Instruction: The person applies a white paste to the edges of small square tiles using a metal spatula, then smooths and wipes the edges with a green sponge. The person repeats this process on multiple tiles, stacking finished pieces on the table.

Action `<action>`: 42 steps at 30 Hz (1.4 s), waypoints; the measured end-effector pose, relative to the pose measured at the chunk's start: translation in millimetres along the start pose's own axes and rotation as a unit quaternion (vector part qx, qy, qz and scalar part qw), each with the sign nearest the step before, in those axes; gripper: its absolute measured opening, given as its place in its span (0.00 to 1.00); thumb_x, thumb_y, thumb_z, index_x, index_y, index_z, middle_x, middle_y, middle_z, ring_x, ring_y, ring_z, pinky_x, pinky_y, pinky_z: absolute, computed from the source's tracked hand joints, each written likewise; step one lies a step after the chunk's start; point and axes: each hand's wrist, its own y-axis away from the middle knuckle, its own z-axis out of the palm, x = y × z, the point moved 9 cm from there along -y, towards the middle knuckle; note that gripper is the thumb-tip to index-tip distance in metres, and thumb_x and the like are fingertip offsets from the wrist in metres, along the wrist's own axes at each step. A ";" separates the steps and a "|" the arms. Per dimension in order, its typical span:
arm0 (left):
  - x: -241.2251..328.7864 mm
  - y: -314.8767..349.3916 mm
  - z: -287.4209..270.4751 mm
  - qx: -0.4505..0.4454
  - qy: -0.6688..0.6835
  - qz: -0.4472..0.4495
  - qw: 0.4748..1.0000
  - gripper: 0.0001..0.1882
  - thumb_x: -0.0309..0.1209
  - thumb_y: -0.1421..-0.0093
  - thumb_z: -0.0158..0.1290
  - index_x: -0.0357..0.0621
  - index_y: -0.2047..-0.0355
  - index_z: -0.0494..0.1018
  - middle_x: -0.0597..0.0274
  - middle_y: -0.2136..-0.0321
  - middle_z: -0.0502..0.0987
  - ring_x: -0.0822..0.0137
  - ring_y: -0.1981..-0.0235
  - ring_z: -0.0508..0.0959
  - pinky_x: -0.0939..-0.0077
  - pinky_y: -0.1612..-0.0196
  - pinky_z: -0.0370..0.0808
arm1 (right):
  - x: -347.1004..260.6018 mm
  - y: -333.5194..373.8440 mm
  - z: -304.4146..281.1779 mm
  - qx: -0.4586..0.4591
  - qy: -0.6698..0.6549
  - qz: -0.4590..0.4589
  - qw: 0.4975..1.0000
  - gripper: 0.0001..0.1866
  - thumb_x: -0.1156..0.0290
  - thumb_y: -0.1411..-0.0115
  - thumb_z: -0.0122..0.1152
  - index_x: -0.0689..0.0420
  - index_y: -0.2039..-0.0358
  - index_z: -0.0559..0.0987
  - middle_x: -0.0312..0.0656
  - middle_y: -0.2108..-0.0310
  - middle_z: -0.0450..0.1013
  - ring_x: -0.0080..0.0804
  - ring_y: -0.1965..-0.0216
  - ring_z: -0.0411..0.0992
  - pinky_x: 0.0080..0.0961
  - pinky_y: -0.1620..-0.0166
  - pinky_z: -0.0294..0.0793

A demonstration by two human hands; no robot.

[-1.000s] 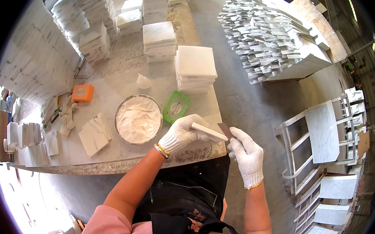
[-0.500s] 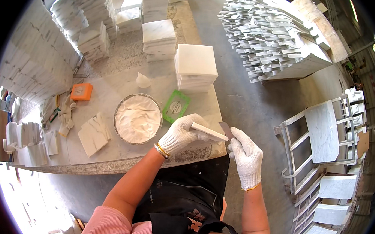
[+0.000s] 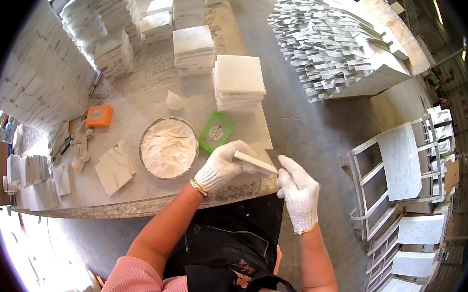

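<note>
Gloved in white knit, my left hand point(image 3: 221, 167) is closed around a white stone tile point(image 3: 255, 163), which it holds edge-up near the table's front right corner. My right hand point(image 3: 298, 193), gloved the same way, pinches a thin, flat, dark grey piece point(image 3: 272, 157) between thumb and fingers. That piece stands at the tile's right end, close to its upper edge; whether they touch I cannot tell. Left of my left hand is a round metal-rimmed bowl point(image 3: 168, 148) of creamy white paste. Just beyond that hand lies a green box point(image 3: 216, 132).
A stack of square white tiles point(image 3: 240, 78) stands at the table's right edge. An orange box point(image 3: 99, 116) and loose marble tiles point(image 3: 114, 169) lie to the left. A large pile of stone strips point(image 3: 331, 50) and a rack with slabs point(image 3: 400, 162) stand off to the right.
The view has shifted slightly. My right hand has moved the dark grey piece a little left and away from me along the tile. Both hands keep their holds.
</note>
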 end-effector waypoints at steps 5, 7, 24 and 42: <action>-5.4 -1.8 0.6 -0.001 0.074 -0.001 0.997 0.14 0.22 0.49 0.67 0.40 0.62 0.77 0.67 0.67 0.81 0.75 0.63 0.78 0.78 0.58 0.77 | -21.4 15.4 13.7 0.009 0.037 -0.096 0.995 0.15 0.78 0.36 0.61 0.59 0.48 0.82 0.40 0.65 0.81 0.17 0.74 0.74 0.19 0.72 0.75; -1.3 -2.3 -1.4 -0.004 -0.051 0.029 0.998 0.14 0.21 0.49 0.67 0.42 0.62 0.78 0.68 0.67 0.81 0.76 0.64 0.78 0.78 0.58 0.77 | -21.1 14.9 -1.9 0.051 -0.017 -0.068 0.996 0.15 0.78 0.36 0.62 0.59 0.49 0.82 0.41 0.65 0.82 0.17 0.74 0.74 0.20 0.73 0.76; 3.8 1.8 -1.8 0.001 -0.072 0.014 0.997 0.15 0.26 0.50 0.70 0.40 0.62 0.78 0.65 0.68 0.81 0.74 0.66 0.78 0.78 0.59 0.76 | 1.5 9.5 -6.6 0.047 0.006 0.009 0.999 0.16 0.76 0.35 0.59 0.59 0.46 0.80 0.37 0.70 0.78 0.16 0.75 0.72 0.19 0.72 0.75; -17.0 -6.6 -0.1 -0.025 -0.021 0.039 0.999 0.14 0.25 0.47 0.67 0.41 0.61 0.77 0.65 0.65 0.81 0.73 0.63 0.79 0.76 0.56 0.77 | -3.9 13.7 -8.6 0.063 -0.005 0.012 0.998 0.16 0.77 0.35 0.60 0.60 0.47 0.81 0.38 0.71 0.78 0.16 0.78 0.70 0.18 0.74 0.73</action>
